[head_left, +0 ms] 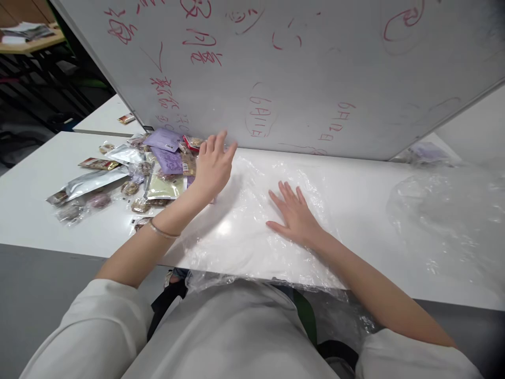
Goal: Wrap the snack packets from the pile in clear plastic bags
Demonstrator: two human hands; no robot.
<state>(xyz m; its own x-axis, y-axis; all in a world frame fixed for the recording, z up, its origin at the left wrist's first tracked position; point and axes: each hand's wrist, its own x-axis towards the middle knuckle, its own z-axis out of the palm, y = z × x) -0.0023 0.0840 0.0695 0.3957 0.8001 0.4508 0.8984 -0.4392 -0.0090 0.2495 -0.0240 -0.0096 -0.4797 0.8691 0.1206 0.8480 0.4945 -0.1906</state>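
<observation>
My left hand (215, 164) is at the right edge of a pile of packaged snacks, its fingers apart and pointing toward the whiteboard. Beside it are a red packet (193, 142), purple pouches (169, 160) and a pale green-yellow pouch (165, 187). Whether the palm touches a packet is hidden. My right hand (294, 215) lies with fingers spread on a thin clear plastic bag (252, 231), which is spread flat over the white table (363, 210) and hangs past its front edge. Nothing shows in the fingers of either hand.
A whiteboard (307, 79) with red writing stands along the table's back. More crumpled clear plastic (453, 226) lies on the right. Silver pouches (97, 181) and small wrapped snacks (100, 200) cover the left part. Another table (31, 45) stands at the far left.
</observation>
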